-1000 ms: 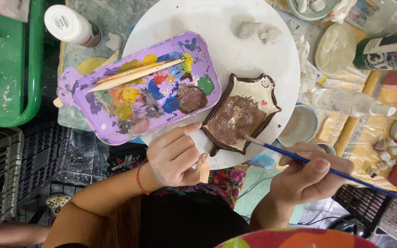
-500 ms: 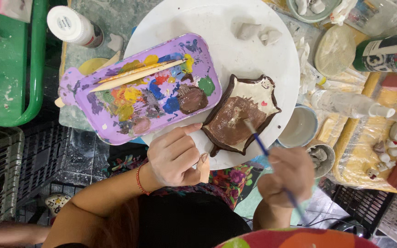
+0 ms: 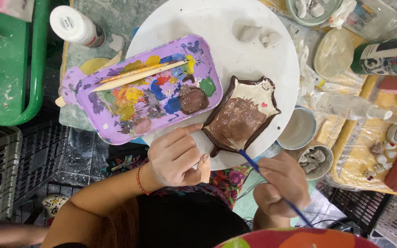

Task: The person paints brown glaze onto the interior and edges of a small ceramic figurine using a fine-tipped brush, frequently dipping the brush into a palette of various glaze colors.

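Green bottle (image 3: 387, 56) cut off rightward

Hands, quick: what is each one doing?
Left hand: curled, resting on the white round board beside the brown clay dish.
Right hand: closed on the blue paintbrush.

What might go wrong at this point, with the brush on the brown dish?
The clay dish sits near the white turntable's front edge; a push from the brush in the right hand might slide it off. The left hand rests beside the wet paint palette and might smear it. Two sticks lying across the palette may roll off.
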